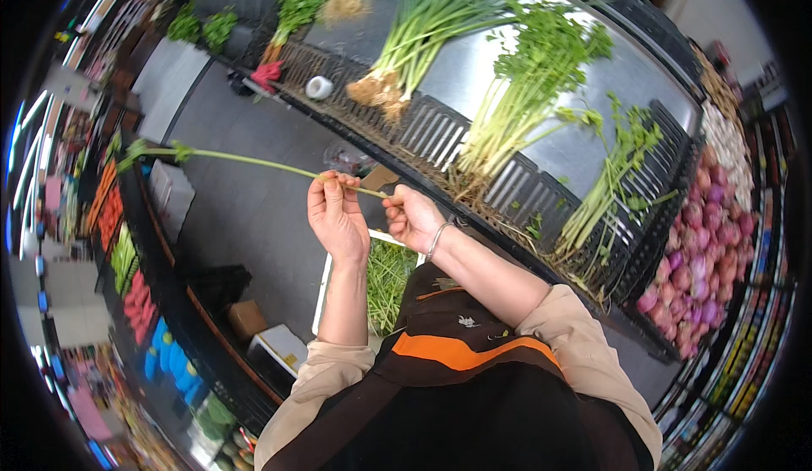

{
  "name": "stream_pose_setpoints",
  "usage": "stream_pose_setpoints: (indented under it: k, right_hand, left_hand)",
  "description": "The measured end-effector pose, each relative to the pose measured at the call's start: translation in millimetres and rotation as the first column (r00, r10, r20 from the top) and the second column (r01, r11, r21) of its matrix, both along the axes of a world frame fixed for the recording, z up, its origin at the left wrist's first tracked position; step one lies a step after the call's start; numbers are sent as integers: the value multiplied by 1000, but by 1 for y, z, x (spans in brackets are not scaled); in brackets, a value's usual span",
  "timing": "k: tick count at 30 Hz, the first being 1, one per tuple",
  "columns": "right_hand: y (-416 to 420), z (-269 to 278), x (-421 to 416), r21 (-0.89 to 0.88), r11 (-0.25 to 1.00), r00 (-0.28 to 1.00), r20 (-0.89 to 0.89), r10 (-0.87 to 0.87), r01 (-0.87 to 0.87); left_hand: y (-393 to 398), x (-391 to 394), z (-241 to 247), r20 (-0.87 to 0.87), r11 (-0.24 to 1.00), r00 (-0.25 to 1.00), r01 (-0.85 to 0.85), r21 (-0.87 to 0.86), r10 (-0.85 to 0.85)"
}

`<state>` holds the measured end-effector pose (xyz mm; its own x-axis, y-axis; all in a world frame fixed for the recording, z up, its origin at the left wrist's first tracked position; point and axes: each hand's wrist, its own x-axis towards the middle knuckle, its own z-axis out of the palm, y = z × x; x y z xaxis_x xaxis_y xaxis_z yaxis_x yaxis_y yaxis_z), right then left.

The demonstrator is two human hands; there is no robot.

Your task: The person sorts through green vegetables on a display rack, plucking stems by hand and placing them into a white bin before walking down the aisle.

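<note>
A long celery stalk (254,161) stretches sideways in front of me, its leafy tip pointing left. My left hand (336,208) pinches it between thumb and fingers near its lower part. At the stalk's bare end, the fingers of my right hand (412,217) grip it; a metal bangle circles that wrist. On the slatted display stand (438,132) lies a large bunch of celery (507,103) with roots on. A smaller bunch of celery (599,198) rests to its right. Below my hands, a white box (325,287) holds green trimmings (388,281).
Green onions (425,33) and a white tape roll (319,87) lie farther left on the stand. Red onions (704,243) fill a bin at the right. Across the aisle floor (235,217) stands another vegetable display (168,268). Cartons (247,319) sit beside it.
</note>
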<state>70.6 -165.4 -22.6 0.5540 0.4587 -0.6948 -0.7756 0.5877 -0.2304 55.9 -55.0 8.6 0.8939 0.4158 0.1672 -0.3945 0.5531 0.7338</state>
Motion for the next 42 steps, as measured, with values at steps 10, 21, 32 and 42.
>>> stream_pose_setpoints:
  k: [10, 21, 32, 42]
  right_hand:
    - [-40, -18, -32, -688, 179, 412, 600, 685, 704]
    - [-43, -81, -79, -976, 219, 111, 218, 970, 4]
    - [-136, -25, -97, -896, 441, 407, 384, 829, -52]
    - [-312, -101, -111, -963, 175, 977, 191, -92, 205]
  left_hand:
    - [-27, 43, 18, -24, 989, 989, 145, 28, -144]
    - [-108, 141, 26, -307, 686, 819, 574, 447, -485]
    - [-187, 193, -136, -440, -138, 864, 418, 898, -244]
    - [-165, 126, -45, -469, 274, 794, 585, 764, -388]
